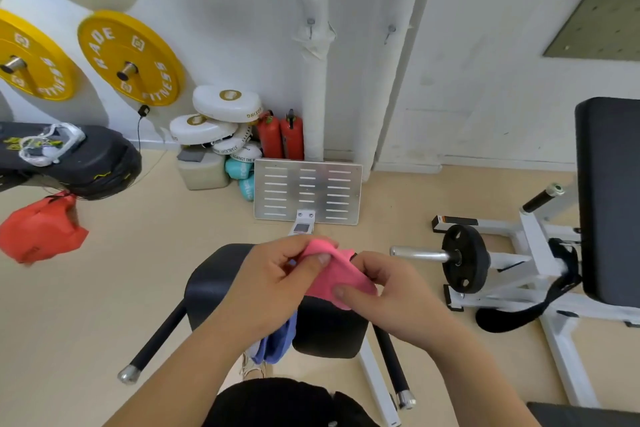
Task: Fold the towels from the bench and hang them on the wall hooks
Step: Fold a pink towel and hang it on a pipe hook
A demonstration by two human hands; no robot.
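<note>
- Pink towel [334,276] — up off the pad, bunched between both hands just above the black bench [211,288].
- Left hand [273,282] pinches the upper edge, thumb on top. Right hand [386,291] curls round the lower end, thumb pressed onto the cloth.
- It looks small, light and limp, so it will likely sag wherever it isn't held. My call: take a corner or a straight edge in each hand and pull it flat for the fold.
- Soft cloth, so no breakage worry; the risk is a lopsided fold.
- Under the hands, a blue towel [277,340] droops off the bench's near side, partly hidden by the left forearm.
- Out on the white wall, one wall hook [310,23] and a second wall hook [391,29] — both bare, well apart from the hands. On pegs that thin, a folded towel probably has to hang by its crease.
</note>
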